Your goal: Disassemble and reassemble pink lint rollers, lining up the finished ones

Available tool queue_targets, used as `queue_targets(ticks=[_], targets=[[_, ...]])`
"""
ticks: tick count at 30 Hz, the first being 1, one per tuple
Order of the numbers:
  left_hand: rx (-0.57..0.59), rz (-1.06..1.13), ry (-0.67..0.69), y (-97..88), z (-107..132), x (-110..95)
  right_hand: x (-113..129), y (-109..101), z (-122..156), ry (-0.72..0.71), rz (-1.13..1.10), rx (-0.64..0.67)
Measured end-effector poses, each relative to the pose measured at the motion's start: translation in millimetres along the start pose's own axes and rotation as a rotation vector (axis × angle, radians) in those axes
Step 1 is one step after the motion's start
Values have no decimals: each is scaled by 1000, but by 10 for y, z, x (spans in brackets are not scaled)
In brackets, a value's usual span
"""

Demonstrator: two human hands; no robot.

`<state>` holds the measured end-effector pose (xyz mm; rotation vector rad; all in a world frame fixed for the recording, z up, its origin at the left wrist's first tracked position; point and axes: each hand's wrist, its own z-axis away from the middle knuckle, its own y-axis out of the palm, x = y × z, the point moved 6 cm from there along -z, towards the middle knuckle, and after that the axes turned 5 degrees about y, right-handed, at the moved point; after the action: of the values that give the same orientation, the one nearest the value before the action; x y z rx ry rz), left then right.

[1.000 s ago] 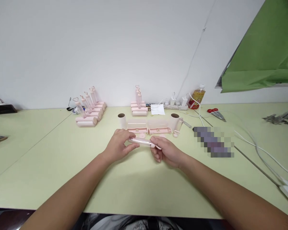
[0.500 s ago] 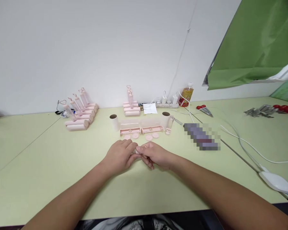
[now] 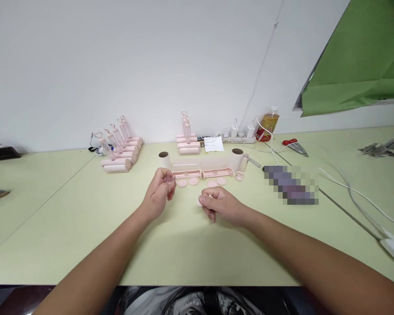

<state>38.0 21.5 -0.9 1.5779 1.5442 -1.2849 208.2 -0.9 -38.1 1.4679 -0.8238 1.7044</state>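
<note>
My left hand (image 3: 158, 194) is raised over the table, fingers curled in a pinch round a small see-through pinkish piece (image 3: 170, 178). To its right and a little nearer me, my right hand (image 3: 221, 203) grips a small white piece (image 3: 199, 201) between thumb and fingers; most of it is hidden. Just beyond the hands lie flat pink discs (image 3: 193, 181). Behind them sit two open pink roller cases (image 3: 217, 173) with clear covers, and a white roll with a brown core (image 3: 164, 162) stands at the left end. Another white roll (image 3: 237, 159) stands at the right end.
Finished-looking pink rollers with heart-shaped handles (image 3: 116, 165) line the back left, others (image 3: 188, 148) the back middle. A power strip (image 3: 239, 139), a drink bottle (image 3: 267, 125), red-handled pliers (image 3: 295, 146), white cables (image 3: 351, 201) and a blurred-out object (image 3: 289, 186) occupy the right.
My hands were together and have come apart: the left moved up and left with the see-through piece, the right keeps the white piece. The view has turned slightly left.
</note>
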Motion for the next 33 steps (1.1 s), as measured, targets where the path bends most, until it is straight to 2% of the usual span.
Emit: queue_targets(ticks=[2, 4, 6, 10, 12, 15, 19, 23, 27, 30, 33], targets=[[51, 76, -18, 21, -22, 37, -77, 44, -9, 46, 59, -5], [130, 39, -19, 77, -19, 51, -122, 80, -10, 66, 104, 2], [226, -93, -23, 145, 6, 58, -75, 82, -3, -22, 198, -21], [421, -342, -43, 250, 85, 83, 143, -34, 49, -323, 452, -242], [454, -389, -34, 261, 105, 93, 150, -89, 41, -335, 473, -294], [401, -340, -60, 232, 92, 133, 50, -114, -15, -248, 383, -242], [274, -28, -193, 183, 38, 215, -64, -77, -60, -140, 171, -125], [92, 106, -122, 47, -53, 175, -36, -108, -60, -137, 67, -165], [-57, -108, 32, -119, -73, 101, -38, -178, -75, -94, 58, -269], [-83, -332, 106, -167, -63, 68, -72, -216, -86, -51, 114, -327], [-103, -462, 140, -229, -81, 53, -94, -236, -91, -49, 222, -343]])
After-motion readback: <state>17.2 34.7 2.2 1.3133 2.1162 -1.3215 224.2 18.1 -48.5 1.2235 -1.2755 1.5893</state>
